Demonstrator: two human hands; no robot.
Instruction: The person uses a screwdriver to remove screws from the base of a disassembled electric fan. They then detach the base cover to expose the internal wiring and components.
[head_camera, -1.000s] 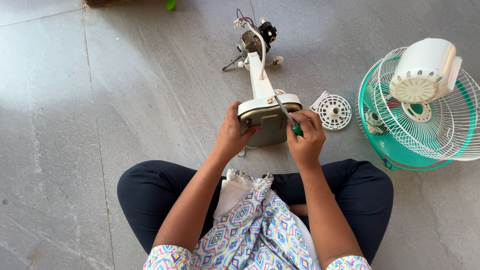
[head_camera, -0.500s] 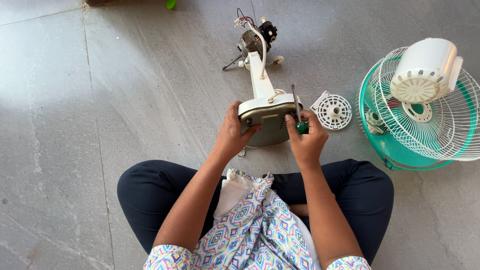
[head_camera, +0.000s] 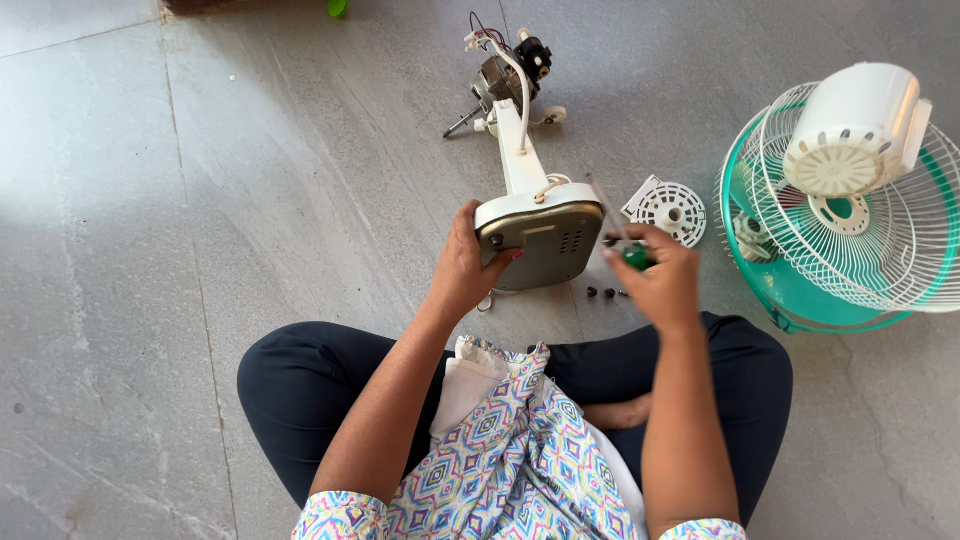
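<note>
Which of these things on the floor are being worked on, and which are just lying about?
In hand:
left hand gripping the white fan stand's grey base
right hand holding a green-handled screwdriver
small dark screws

Lying about:
white-and-teal wire fan guard
white motor cover
round white slotted disc

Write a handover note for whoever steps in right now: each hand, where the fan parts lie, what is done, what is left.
Left hand: grips the edge of the white plastic fan base, its grey underside tilted up.
Right hand: holds a green-handled screwdriver, apart from the base.
Small dark screws lie on the grey stone floor below the base.
Bare fan motor sits at the stand's far end.
Round white vented cover, white wire guard with teal blade and white motor housing lie to the right.
Done: fan stripped, some screws out.
Left: cannot tell whether any base screws remain.
</note>
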